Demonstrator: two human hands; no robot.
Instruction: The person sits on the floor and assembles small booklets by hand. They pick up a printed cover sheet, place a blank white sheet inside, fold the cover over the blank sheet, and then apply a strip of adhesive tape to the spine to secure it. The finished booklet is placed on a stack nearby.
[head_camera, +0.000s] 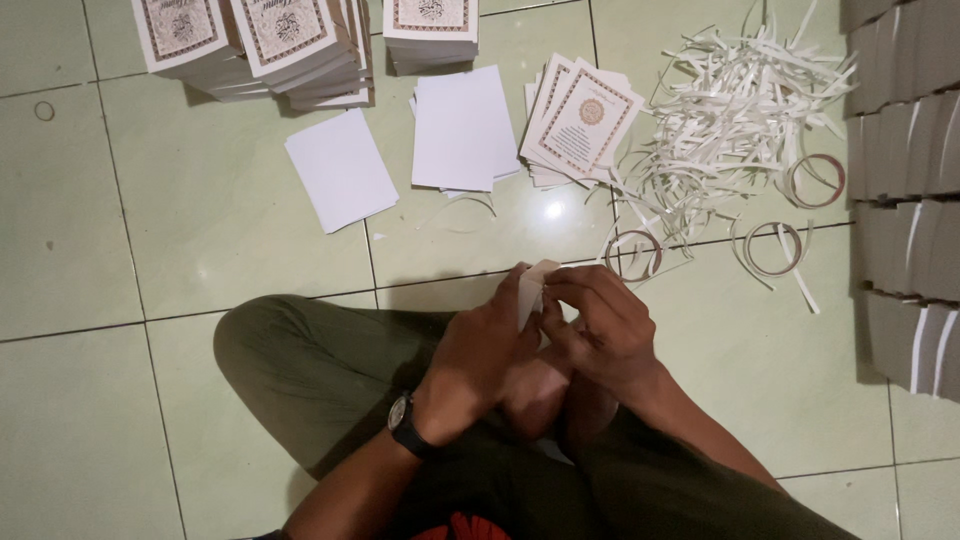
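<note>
Seated cross-legged on a pale green tiled floor (230, 230). Left hand (480, 355), with a dark wristwatch (402, 425), and right hand (605, 330) meeting above the lap, fingers of both pinched together on a small white paper slip (532, 285). Slip held roughly upright, long axis running from the fingers up toward the far floor, top edge tilted slightly right; lower end hidden between the hands, so exact shape hard to tell.

Beyond the hands, at the top left: three stacks of cream booklets (290, 45) with ornate rectangular brown borders and a dark central emblem. Just below them, one blank white sheet (340, 168) lying askew, then a small pile of blank white sheets (462, 128) beside it. Right of that, a fanned pile of cream cards (583, 122) with a brown border and a round orange medallion, turned diagonally. Further right, a tangled heap of white paper strips (735, 100) and a few curled rings of strip (772, 248). Along the right edge, grey bundled stacks (905, 180).
</note>
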